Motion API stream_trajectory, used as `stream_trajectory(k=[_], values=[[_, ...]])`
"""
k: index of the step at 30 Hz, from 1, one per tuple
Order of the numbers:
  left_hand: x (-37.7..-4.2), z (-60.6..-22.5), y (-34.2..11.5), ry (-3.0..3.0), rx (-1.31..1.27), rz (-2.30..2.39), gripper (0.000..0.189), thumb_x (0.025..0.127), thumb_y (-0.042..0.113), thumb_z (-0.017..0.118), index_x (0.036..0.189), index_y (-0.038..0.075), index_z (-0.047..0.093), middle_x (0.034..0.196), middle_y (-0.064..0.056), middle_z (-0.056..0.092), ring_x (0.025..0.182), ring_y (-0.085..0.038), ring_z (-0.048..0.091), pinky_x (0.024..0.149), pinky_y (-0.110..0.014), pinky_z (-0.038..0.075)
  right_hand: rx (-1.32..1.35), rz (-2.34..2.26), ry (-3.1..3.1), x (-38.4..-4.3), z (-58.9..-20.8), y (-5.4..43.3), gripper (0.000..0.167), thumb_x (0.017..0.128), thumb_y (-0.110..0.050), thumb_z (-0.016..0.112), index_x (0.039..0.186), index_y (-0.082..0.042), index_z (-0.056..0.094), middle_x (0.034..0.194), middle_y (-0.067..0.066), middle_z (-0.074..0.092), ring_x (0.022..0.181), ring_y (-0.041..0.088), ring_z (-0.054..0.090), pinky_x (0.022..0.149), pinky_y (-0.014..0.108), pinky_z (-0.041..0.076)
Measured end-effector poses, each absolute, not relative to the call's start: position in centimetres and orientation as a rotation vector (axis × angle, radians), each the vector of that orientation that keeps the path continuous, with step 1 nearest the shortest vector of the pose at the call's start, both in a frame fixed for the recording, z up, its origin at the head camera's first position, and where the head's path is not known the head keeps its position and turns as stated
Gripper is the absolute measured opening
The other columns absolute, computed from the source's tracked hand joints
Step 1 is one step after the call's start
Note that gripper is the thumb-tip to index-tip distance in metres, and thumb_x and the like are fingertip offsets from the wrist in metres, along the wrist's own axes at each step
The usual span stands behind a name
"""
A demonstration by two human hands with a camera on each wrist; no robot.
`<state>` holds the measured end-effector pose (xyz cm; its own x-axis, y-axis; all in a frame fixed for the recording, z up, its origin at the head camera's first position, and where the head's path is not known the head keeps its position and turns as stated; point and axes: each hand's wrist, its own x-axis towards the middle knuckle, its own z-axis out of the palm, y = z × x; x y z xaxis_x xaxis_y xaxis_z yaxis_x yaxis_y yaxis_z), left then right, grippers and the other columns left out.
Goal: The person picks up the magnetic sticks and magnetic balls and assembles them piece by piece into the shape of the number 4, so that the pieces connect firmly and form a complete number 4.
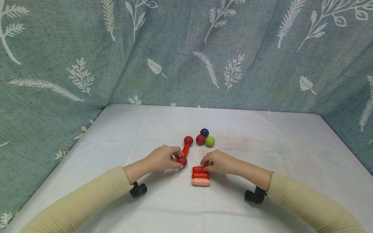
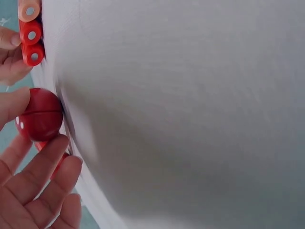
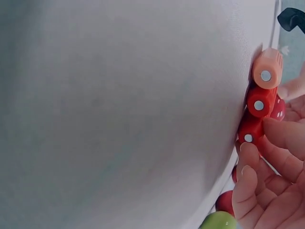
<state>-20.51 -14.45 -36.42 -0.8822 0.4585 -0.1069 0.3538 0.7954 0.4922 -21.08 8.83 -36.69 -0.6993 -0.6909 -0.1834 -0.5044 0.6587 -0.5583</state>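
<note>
In the head view my left hand [image 1: 166, 158] pinches a glossy red ball [image 1: 182, 161] between thumb and fingers; the left wrist view shows a seam round this red ball [image 2: 44, 114]. A red rod [image 1: 186, 150] runs from beside that ball to another red ball [image 1: 188, 140]. To the right, my right hand [image 1: 218, 161] pinches the farthest red rod [image 1: 197, 169] of a row of three. Touching it are a second red rod [image 1: 200, 175] and a peach rod [image 1: 200, 182]. Silvery discs show on the rod ends, as on the peach rod [image 3: 267, 71] in the right wrist view.
Beyond the hands a red ball [image 1: 200, 139], a dark blue ball [image 1: 204, 132] and a green ball [image 1: 210, 141] sit clustered. Everything lies on a white-covered table [image 1: 291, 145]. A green leaf-patterned cloth [image 1: 180, 74] hangs behind it. Black cameras are strapped to both wrists.
</note>
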Motion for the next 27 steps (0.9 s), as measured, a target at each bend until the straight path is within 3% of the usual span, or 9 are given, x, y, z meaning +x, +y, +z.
stream_trajectory(k=[10,19,27], values=[[-20.9,-36.6,-13.2,2.81,0.558,0.677,0.028,0.073,0.026,0.076,0.095,0.016,0.061,0.081,0.004,0.064,0.07,-0.009,0.054,0.062,-0.025,0.044,-0.953,-0.634,2.546,-21.1,-36.5,8.8,0.017,0.082,-0.006,0.065,0.098,-0.004,0.069,0.087,0.002,0.066,0.076,0.01,0.056,0.071,0.023,0.05],[-21.1,-36.6,-13.2,2.763,0.649,0.716,0.036,0.076,0.024,0.074,0.109,0.018,0.061,0.084,0.002,0.065,0.068,-0.007,0.057,0.06,-0.022,0.045,-0.89,-0.59,2.579,-21.3,-36.7,9.0,0.014,0.08,-0.006,0.066,0.094,-0.006,0.069,0.082,-0.001,0.061,0.072,0.011,0.051,0.067,0.023,0.046],[-21.6,-36.7,-13.6,2.656,0.637,0.816,0.035,0.076,0.018,0.073,0.11,0.016,0.064,0.088,0.0,0.065,0.074,-0.011,0.06,0.06,-0.023,0.047,-0.837,-0.589,2.587,-21.4,-36.8,9.0,0.011,0.079,-0.006,0.066,0.09,-0.006,0.067,0.078,-0.001,0.057,0.07,0.011,0.049,0.063,0.022,0.043]])
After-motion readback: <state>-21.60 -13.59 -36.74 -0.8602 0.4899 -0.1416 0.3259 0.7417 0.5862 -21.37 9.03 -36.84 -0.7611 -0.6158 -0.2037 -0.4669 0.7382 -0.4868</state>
